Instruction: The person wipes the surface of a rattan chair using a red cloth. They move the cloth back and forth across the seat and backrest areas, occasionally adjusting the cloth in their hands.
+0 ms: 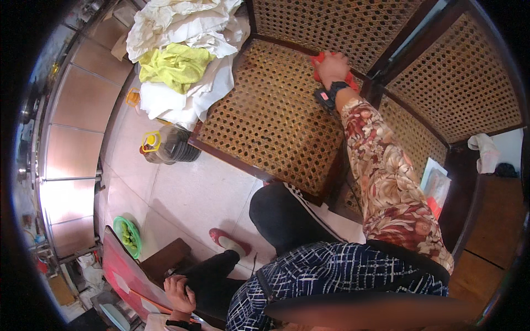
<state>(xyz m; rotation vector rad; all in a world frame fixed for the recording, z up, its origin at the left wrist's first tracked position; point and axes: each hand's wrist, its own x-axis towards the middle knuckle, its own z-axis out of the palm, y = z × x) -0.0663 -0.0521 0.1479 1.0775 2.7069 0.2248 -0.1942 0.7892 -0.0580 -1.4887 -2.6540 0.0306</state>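
At the back edge of a cane-woven seat (273, 111), my right hand (333, 68) presses down on a red cloth (318, 62). The cloth is bunched under my palm and fingers, close to where the seat meets the cane backrest (331, 25). A dark wooden frame borders the seat. My left hand (180, 293) is low on the left, fingers curled, beside the edge of a red-topped board (124, 269) and my dark trouser leg. Whether those fingers grip anything cannot be seen. Left of the seat lie heaped white cloths (165, 101) with a yellow-green towel (176, 64) on them.
A large plastic jug with a yellow handle (178, 145) stands on the tiled floor (198, 186) by the seat's front corner. A green basket (134, 229) holds green vegetables. Cabinet doors (76, 149) line the left. A plastic packet (437, 186) leans at the right.
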